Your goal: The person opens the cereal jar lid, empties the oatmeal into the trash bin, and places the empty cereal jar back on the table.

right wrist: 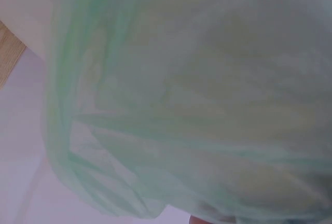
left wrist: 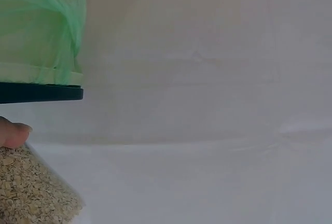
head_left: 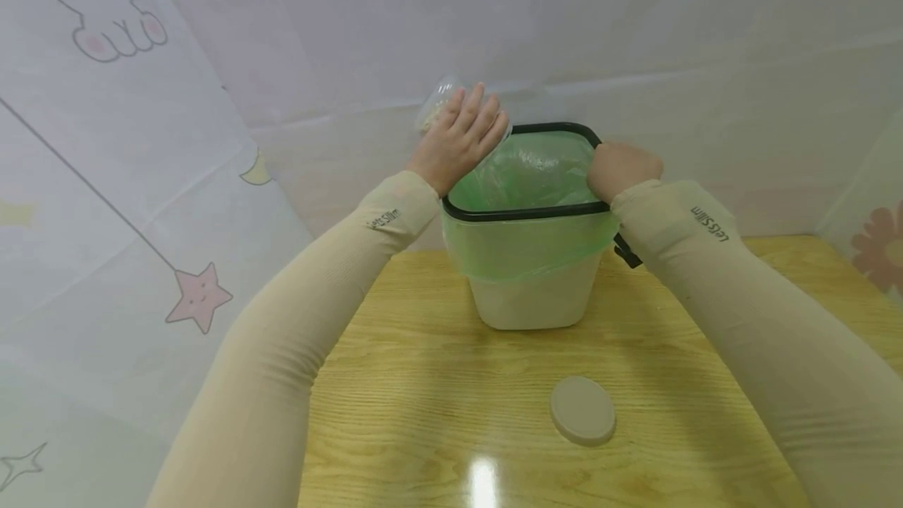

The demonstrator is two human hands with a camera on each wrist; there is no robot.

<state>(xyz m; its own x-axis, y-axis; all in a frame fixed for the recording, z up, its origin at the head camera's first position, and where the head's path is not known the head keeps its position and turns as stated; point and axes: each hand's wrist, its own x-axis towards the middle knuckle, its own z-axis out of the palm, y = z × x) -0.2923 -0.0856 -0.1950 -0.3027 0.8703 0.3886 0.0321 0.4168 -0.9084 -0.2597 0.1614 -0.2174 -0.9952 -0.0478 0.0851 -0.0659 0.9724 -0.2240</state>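
My left hand (head_left: pixel 458 139) holds a clear jar (head_left: pixel 439 104) at the left rim of a trash bin. Oat flakes (left wrist: pixel 31 187) fill the part of the jar that shows in the left wrist view, and my thumb (left wrist: pixel 13 133) presses its side. The bin (head_left: pixel 532 300) is cream with a black rim ring (head_left: pixel 529 214) and a green bag (head_left: pixel 543 167) lining it and folded over outside. At the right side of the rim, my right hand (head_left: pixel 624 169) grips the ring with curled fingers. Folds of the green bag (right wrist: pixel 181 130) fill most of the right wrist view.
A round beige lid (head_left: pixel 583 408) lies on the wooden table (head_left: pixel 402 382) in front of the bin. Beside the bin, a black piece (head_left: pixel 626 251) shows under the right wrist. A printed cloth (head_left: pixel 353 38) hangs behind and along the left.
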